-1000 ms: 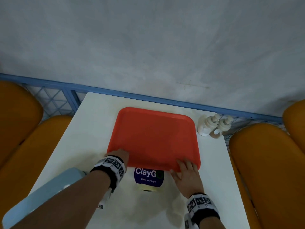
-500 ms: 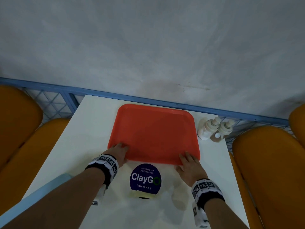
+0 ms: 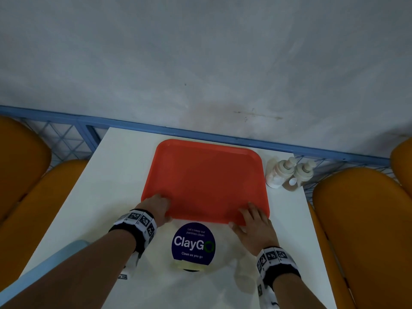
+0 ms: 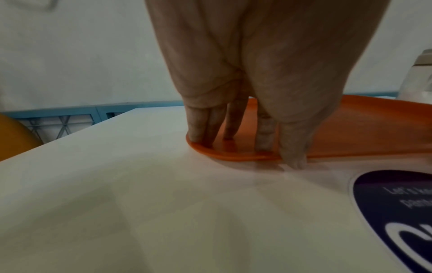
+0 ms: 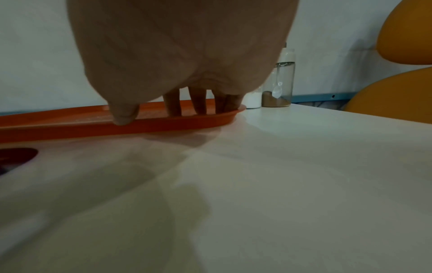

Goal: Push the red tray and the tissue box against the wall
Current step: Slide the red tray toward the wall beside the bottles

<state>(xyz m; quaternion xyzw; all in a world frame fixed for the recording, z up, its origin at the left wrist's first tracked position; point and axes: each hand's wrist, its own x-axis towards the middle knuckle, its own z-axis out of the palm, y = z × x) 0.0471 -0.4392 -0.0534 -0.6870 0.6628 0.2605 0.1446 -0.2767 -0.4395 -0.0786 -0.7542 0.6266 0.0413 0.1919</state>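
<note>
The red tray [image 3: 205,179] lies flat on the white table [image 3: 107,186], its far rim close to the blue rail [image 3: 223,138] under the grey wall [image 3: 200,63]. My left hand [image 3: 159,208] presses the near left corner of the tray [image 4: 362,125]. Its fingers [image 4: 245,147] stand straight on the tray floor and the thumb is outside the rim. My right hand [image 3: 249,219] presses the near right corner. In the right wrist view its fingers [image 5: 163,114] reach over the rim of the tray [image 5: 70,127]. A pale blue box [image 3: 44,270] shows at lower left, mostly hidden under my left forearm.
Two pump bottles [image 3: 278,175] stand at the tray's right, near the table's far right corner. A round dark blue ClayGo sticker [image 3: 193,244] sits between my wrists. Orange chairs flank the table on the left [image 3: 33,197] and right [image 3: 367,230].
The tray has slid away from me toward the wall with both hands following at its near corners. The ClayGo sticker, partly covered before, is now fully exposed.
</note>
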